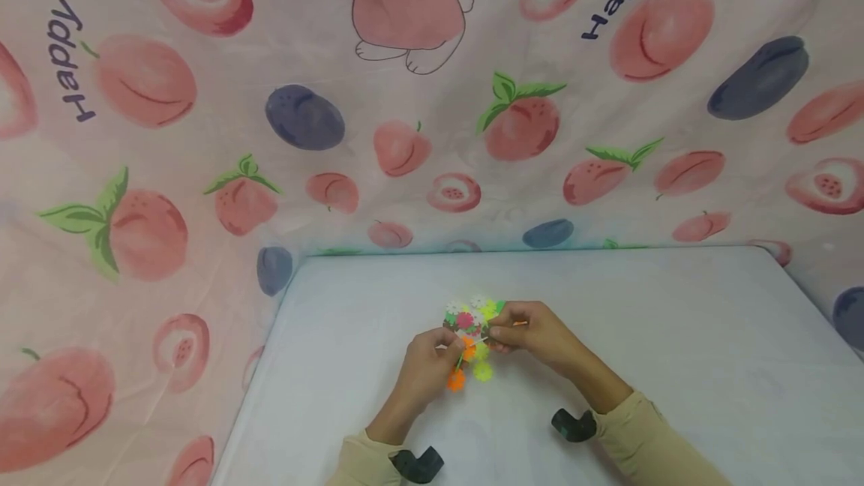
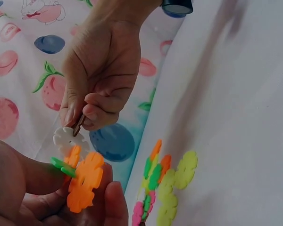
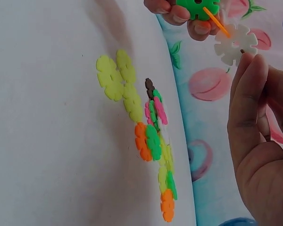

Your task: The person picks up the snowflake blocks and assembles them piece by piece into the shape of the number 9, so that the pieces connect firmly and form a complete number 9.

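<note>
Both hands meet over the middle of the white table. The left hand (image 1: pixel 427 366) grips a small chain of notched plastic flower discs: an orange disc (image 2: pixel 86 181), a green disc (image 3: pixel 198 8) and a white disc (image 3: pixel 236 43) joined on at the end. Opposite it, the right hand (image 1: pixel 536 332) pinches a brown disc (image 2: pixel 79 125) between thumb and fingers. The brown disc's edge meets the rim of the white one; whether it sits in a notch I cannot tell. Most of the brown disc is hidden by the right fingers in the right wrist view.
More flower discs in pink, green, white, orange and brown (image 3: pixel 150 88) lie behind the hands, with several yellow discs (image 3: pixel 111 77) nearby. The white table (image 1: pixel 337 336) ends at a fruit-printed cloth (image 1: pixel 405 96). Black devices (image 1: pixel 574 426) sit at both wrists.
</note>
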The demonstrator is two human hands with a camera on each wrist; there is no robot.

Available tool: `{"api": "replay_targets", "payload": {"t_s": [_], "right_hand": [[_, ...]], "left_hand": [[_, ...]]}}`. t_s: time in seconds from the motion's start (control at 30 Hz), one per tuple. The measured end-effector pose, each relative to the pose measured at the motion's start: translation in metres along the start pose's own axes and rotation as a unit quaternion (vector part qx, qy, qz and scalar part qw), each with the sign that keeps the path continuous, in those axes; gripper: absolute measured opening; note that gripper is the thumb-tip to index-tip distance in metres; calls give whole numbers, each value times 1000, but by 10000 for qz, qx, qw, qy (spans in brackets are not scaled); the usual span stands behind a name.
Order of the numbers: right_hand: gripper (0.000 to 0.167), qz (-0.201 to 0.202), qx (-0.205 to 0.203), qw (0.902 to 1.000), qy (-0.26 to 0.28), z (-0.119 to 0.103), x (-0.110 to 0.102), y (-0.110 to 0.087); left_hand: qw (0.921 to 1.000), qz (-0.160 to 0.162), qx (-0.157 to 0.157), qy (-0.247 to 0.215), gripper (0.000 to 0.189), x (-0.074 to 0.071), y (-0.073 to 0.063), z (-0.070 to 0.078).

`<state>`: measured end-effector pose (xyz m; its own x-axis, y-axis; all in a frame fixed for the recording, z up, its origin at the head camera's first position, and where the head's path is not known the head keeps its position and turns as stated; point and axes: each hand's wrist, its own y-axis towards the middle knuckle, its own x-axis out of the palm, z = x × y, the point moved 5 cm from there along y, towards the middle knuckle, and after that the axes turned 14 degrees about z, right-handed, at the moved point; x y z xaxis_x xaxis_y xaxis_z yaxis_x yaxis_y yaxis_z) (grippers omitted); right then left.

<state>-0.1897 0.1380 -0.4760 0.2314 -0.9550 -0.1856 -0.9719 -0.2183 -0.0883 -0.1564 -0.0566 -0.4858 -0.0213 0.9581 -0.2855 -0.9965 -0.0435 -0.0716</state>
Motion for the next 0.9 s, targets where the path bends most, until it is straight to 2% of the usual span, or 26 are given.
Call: {"api": "replay_targets", "payload": {"t_s": [0.27,0.4,0.63,0.9], "right_hand": [[25,111,28,9999,70,4,-2,1],[27,264,159,9995,121,8,-4,2],[30,494,251,9983,204,9,-4,3],[33,630,444,9970,63,15,-5,7]], "left_hand": [[9996,-243,-164,-53,16,-1,1,-3],[9974,-490,-326,-421,16,0,-1,-2],[9871,-928,-604,-1160,20,4,-3,-3],[9813,-1027,-882,-1369,16,6,-2,-8]]}}
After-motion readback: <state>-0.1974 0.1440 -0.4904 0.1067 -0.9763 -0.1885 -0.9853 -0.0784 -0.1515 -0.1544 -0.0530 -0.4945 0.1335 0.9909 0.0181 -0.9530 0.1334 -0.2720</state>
